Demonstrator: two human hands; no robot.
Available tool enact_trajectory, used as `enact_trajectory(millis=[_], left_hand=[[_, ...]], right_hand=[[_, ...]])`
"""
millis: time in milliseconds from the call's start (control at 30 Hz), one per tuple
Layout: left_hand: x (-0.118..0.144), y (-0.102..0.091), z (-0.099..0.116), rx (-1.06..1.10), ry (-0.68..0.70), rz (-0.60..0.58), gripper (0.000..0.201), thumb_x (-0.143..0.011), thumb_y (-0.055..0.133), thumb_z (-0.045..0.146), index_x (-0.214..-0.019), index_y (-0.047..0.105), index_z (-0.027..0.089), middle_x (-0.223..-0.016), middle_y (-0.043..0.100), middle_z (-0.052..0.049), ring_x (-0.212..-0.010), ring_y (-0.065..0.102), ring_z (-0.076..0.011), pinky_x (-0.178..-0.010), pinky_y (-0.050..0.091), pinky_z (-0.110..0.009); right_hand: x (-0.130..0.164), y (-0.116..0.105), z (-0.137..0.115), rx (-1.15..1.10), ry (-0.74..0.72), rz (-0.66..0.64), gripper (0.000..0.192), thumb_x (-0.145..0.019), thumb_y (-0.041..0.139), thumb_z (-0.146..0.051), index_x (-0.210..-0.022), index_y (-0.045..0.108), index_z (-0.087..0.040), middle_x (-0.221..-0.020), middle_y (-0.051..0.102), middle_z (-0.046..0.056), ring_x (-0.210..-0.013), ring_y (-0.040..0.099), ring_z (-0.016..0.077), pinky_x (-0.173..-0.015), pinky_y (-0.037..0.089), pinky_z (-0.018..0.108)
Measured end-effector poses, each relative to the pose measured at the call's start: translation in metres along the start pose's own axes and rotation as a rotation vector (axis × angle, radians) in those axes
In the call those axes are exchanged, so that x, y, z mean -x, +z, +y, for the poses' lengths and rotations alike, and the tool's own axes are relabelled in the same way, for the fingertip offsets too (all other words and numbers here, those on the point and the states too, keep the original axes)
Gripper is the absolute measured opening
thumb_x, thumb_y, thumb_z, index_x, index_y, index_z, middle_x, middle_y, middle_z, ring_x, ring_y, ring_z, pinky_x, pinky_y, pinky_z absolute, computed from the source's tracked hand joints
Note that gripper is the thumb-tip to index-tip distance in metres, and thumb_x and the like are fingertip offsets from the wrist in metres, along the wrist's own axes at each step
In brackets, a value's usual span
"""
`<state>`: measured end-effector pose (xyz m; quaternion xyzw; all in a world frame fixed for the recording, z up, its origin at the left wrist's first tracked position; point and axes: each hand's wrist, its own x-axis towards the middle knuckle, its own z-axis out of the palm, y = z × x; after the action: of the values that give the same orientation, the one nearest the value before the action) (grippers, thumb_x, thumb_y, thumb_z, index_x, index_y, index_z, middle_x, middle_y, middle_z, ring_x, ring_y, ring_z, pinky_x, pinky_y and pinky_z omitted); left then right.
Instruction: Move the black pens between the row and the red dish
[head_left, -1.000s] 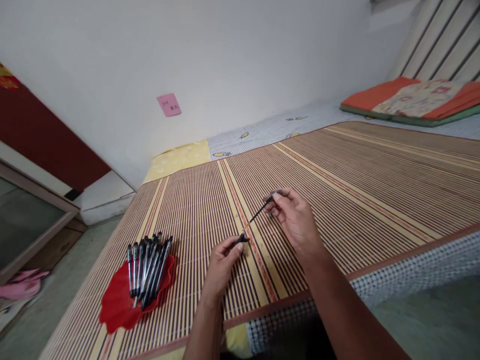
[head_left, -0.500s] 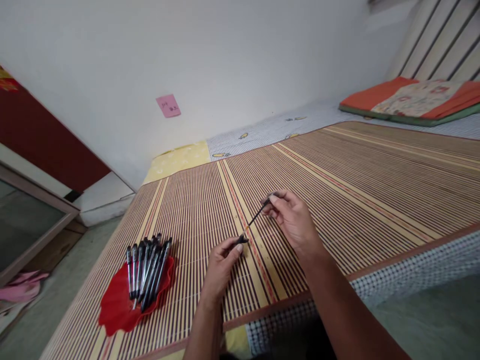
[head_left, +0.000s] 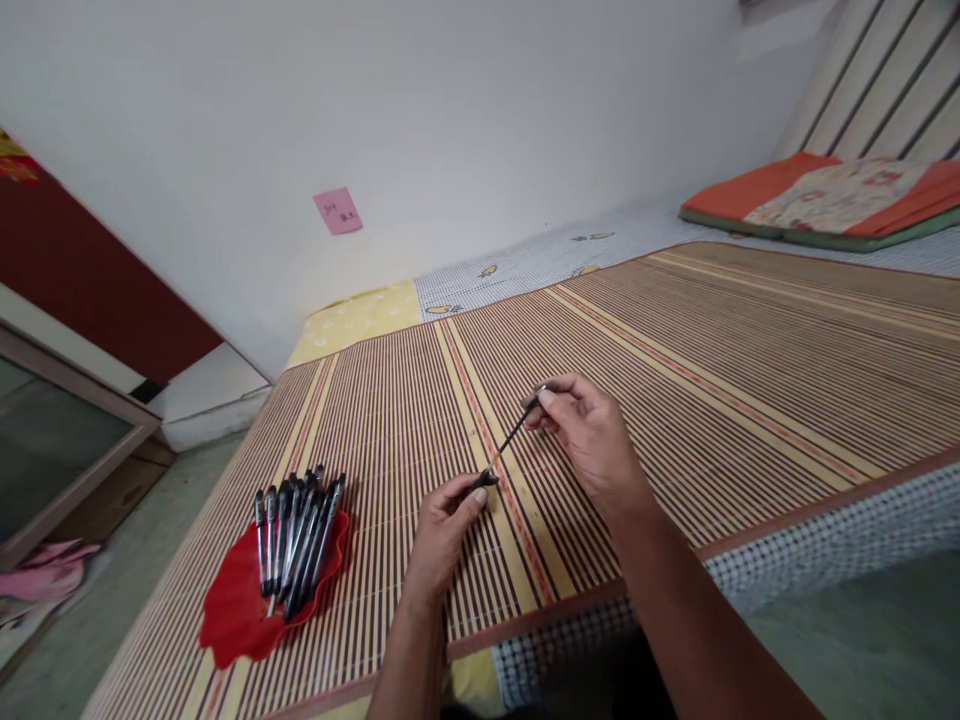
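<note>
My left hand (head_left: 445, 515) pinches a small black piece that looks like a pen cap (head_left: 487, 480) between thumb and fingers. Held by its upper end in my right hand (head_left: 581, 425) is a thin dark pen refill (head_left: 514, 434), slanting down to the left. Its lighter, orange-tinted tip lies at the black piece; whether it is inside or only touching I cannot tell. To the left, several black-capped clear pens (head_left: 304, 545) lie in a bundle on a red wavy-edged plate (head_left: 229, 610).
A striped bamboo mat (head_left: 637, 400) covers the bed beneath my hands. Folded orange and floral bedding (head_left: 832, 200) lies at the far right. A pink note (head_left: 337, 211) is on the white wall. Pink cloth (head_left: 49, 570) lies on the floor at left.
Almost nothing differs. The refill and the black piece have shifted very slightly, and both hands keep their grips. The pens and plate stay in place.
</note>
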<state>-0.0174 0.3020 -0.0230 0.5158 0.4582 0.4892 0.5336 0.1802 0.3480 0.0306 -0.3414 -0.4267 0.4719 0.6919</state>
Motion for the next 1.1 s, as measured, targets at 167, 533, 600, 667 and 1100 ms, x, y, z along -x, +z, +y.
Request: enact_trajectory(millis=[167, 533, 600, 667, 1100], left_hand=[[0.0, -0.001, -0.005, 0.091, -0.074, -0.093, 0.031, -0.087, 0.07, 0.038, -0.107, 0.077, 0.016, -0.077, 0.068, -0.005, -0.068, 0.056, -0.0131, -0.064, 0.041, -0.023], [0.003, 0.005, 0.0, 0.344, -0.158, -0.178, 0.031, -0.084, 0.074, 0.039, -0.097, 0.07, 0.011, -0.064, 0.058, -0.001, -0.047, 0.039, -0.0058, -0.045, 0.024, -0.02], [0.002, 0.005, 0.0, 0.382, -0.161, -0.153, 0.031, -0.082, 0.077, 0.039, -0.095, 0.068, 0.012, -0.064, 0.058, 0.0, -0.045, 0.038, -0.0051, -0.043, 0.023, -0.019], [0.001, 0.004, 0.001, 0.425, -0.158, -0.131, 0.033, -0.079, 0.079, 0.039, -0.094, 0.065, 0.013, -0.063, 0.057, 0.001, -0.044, 0.038, -0.0047, -0.042, 0.023, -0.018], [0.001, 0.004, 0.005, 0.474, -0.168, -0.14, 0.035, -0.077, 0.079, 0.039, -0.094, 0.063, 0.012, -0.063, 0.058, 0.001, -0.043, 0.036, -0.0036, -0.041, 0.023, -0.017]], right_hand=[[0.004, 0.005, -0.012, 0.146, -0.07, -0.13, 0.014, -0.085, 0.069, -0.033, -0.09, 0.064, -0.02, -0.084, 0.072, 0.004, -0.068, 0.068, 0.0144, -0.069, 0.057, 0.031], [0.003, 0.005, 0.016, 0.056, 0.168, -0.259, 0.015, -0.08, 0.072, -0.033, -0.086, 0.067, -0.02, -0.075, 0.072, 0.001, -0.067, 0.066, 0.013, -0.065, 0.054, 0.027], [0.005, 0.007, 0.023, 0.096, 0.199, -0.328, 0.015, -0.079, 0.072, -0.032, -0.087, 0.07, -0.02, -0.075, 0.072, 0.001, -0.067, 0.066, 0.0135, -0.065, 0.054, 0.027], [0.006, 0.008, 0.03, 0.186, 0.203, -0.413, 0.012, -0.077, 0.072, -0.028, -0.085, 0.073, -0.02, -0.076, 0.073, 0.002, -0.069, 0.067, 0.0145, -0.065, 0.054, 0.027], [0.005, 0.006, 0.033, 0.17, 0.234, -0.425, 0.024, -0.079, 0.071, -0.028, -0.101, 0.078, -0.021, -0.086, 0.077, 0.004, -0.069, 0.068, 0.014, -0.065, 0.055, 0.027]])
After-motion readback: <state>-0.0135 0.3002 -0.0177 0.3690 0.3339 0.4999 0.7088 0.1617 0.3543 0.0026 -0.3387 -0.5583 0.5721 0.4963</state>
